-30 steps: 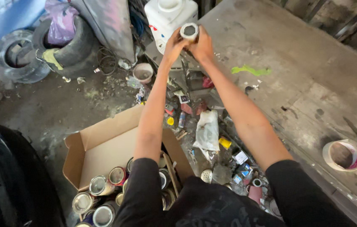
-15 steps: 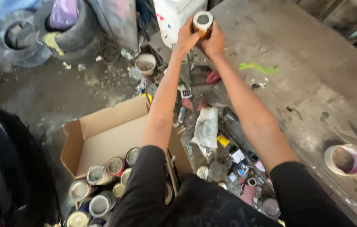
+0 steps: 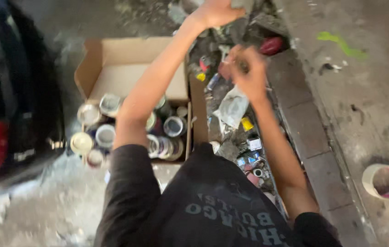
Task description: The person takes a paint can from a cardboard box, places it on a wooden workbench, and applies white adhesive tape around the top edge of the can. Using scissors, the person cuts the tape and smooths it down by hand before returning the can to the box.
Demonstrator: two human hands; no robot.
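My left hand (image 3: pixel 215 11) reaches far forward to the top edge of the view and is closed on a small grey can (image 3: pixel 244 3) that is mostly cut off. My right hand (image 3: pixel 248 68) is apart from it and nearer to me, hovering over a strip of litter (image 3: pixel 231 114). Its fingers are curled, and blur hides whether anything is in them. Under my left forearm stands an open cardboard box (image 3: pixel 112 68). Its near half holds several small round tins (image 3: pixel 171 126).
A dark bag (image 3: pixel 11 91) fills the left side. A concrete ledge (image 3: pixel 322 151) runs along the right, with a green smear (image 3: pixel 341 43) and a white round container (image 3: pixel 383 180) on it. The litter includes a crumpled white bag (image 3: pixel 233 107) and a red object (image 3: pixel 271 45).
Both hands were together on the small can far ahead. Now the right hand has come off it and drawn back toward me. The view has tilted down and is blurred.
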